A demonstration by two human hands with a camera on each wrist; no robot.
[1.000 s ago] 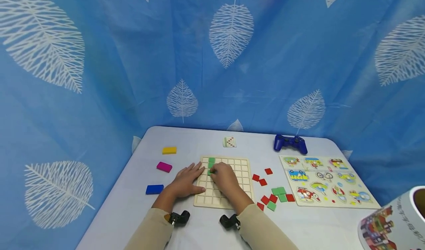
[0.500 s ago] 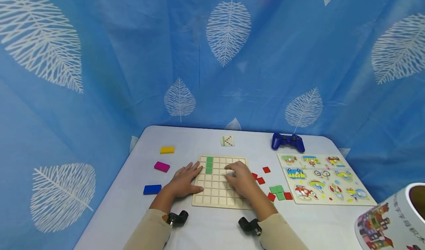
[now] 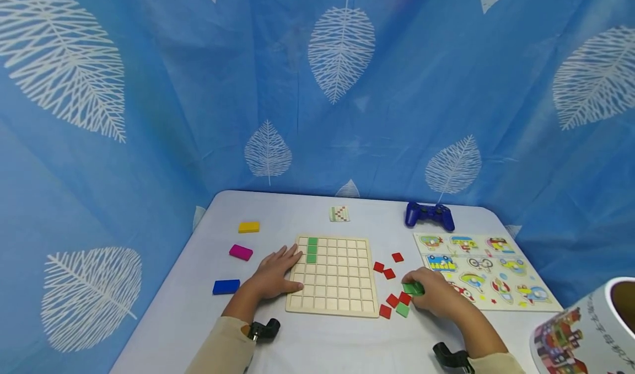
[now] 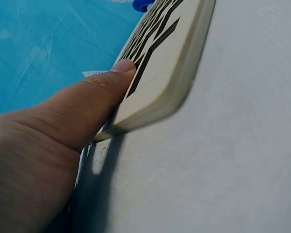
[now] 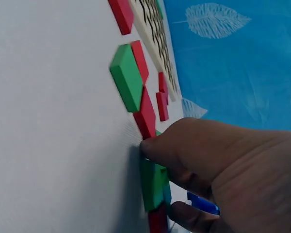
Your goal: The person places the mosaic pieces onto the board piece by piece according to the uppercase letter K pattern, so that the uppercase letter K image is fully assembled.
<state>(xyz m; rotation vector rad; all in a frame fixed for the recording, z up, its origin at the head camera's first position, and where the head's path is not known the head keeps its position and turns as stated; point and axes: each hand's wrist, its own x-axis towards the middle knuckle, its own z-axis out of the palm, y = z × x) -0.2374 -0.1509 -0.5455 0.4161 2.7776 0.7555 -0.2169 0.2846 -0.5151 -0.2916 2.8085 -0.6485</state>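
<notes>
In the head view, a wooden grid board (image 3: pixel 342 295) lies flat with a column of green tiles (image 3: pixel 311 250) near its upper left. My left hand (image 3: pixel 272 274) rests spread along its left side; in the left wrist view the thumb (image 4: pixel 97 99) lies over the edge of the board (image 4: pixel 165 82). To the right of the board, my right hand (image 3: pixel 437 293) bends down over loose green tiles (image 3: pixel 412 289). Seen from the right wrist, thumb and fingers are round a green tile (image 5: pixel 153 187), the thumb tip at its edge. Part of that group is hidden behind the hand.
Several red tiles (image 3: pixel 389 273) and a separate green tile (image 3: pixel 402 309) lie beside the board. A picture puzzle board (image 3: pixel 501 302), game controller (image 3: pixel 429 214) and printed canister (image 3: pixel 570 330) are at right. A pattern card (image 3: pixel 339 214) lies behind; yellow (image 3: pixel 248 227), pink (image 3: pixel 241 252) and blue (image 3: pixel 226 287) blocks are left.
My right hand has let go of a green tile on the board and moved right to the loose tiles. My left hand has stayed on the board's left side.
</notes>
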